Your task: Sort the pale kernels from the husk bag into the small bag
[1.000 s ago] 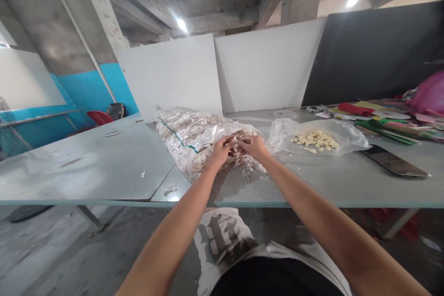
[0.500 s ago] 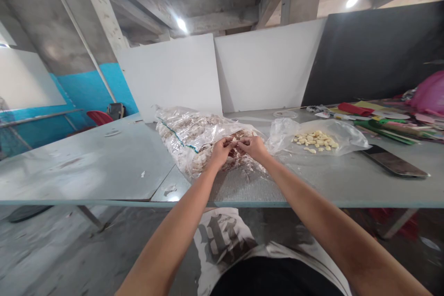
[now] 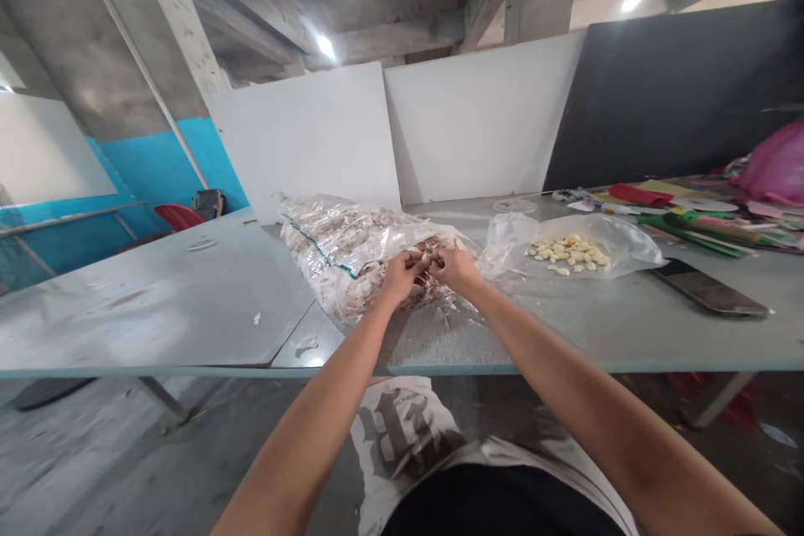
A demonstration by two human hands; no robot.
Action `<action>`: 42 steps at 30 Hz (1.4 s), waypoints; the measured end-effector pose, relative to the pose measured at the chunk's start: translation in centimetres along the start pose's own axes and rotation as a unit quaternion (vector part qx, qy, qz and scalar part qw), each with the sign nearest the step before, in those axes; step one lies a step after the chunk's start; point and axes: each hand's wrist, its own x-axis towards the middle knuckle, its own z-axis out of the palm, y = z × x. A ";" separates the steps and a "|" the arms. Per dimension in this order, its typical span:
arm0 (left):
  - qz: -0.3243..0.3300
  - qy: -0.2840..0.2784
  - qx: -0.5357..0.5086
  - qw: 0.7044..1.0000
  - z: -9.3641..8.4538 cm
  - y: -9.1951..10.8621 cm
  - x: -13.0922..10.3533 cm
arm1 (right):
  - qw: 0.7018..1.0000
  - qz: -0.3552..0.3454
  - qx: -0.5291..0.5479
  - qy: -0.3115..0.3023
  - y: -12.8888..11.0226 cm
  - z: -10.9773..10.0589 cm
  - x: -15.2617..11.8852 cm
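Table (image 3: 188, 301): grey, bearing everything.
Big bag (image 3: 339, 247): clear plastic, full of unpeeled garlic, lying centre.
Small bag (image 3: 603, 239): right of it, holding peeled cloves (image 3: 569, 252).
Left hand (image 3: 400, 275): pinching a small clove (image 3: 427, 260) at the big bag's mouth.
Right hand (image 3: 457, 268): fingertips meeting the left's, pinching the same piece.

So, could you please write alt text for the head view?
Left hand and right hand meet over a small piece at the mouth of a large clear bag of garlic on a grey table; peeled cloves lie on plastic nearby.
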 end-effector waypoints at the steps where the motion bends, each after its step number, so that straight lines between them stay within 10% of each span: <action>1: 0.001 0.000 -0.003 1.000 0.0 0.1 -0.1 | 1.000 -0.004 0.010 0.001 0.0 0.0 0.0; 30: 0.025 -0.048 0.039 0.998 0.0 -0.6 0.2 | 0.988 -0.005 0.053 0.147 0.9 -1.4 -0.1; 42: 0.017 0.003 -0.066 0.998 0.1 0.2 0.1 | 0.996 -0.021 0.029 0.076 0.8 -1.0 0.1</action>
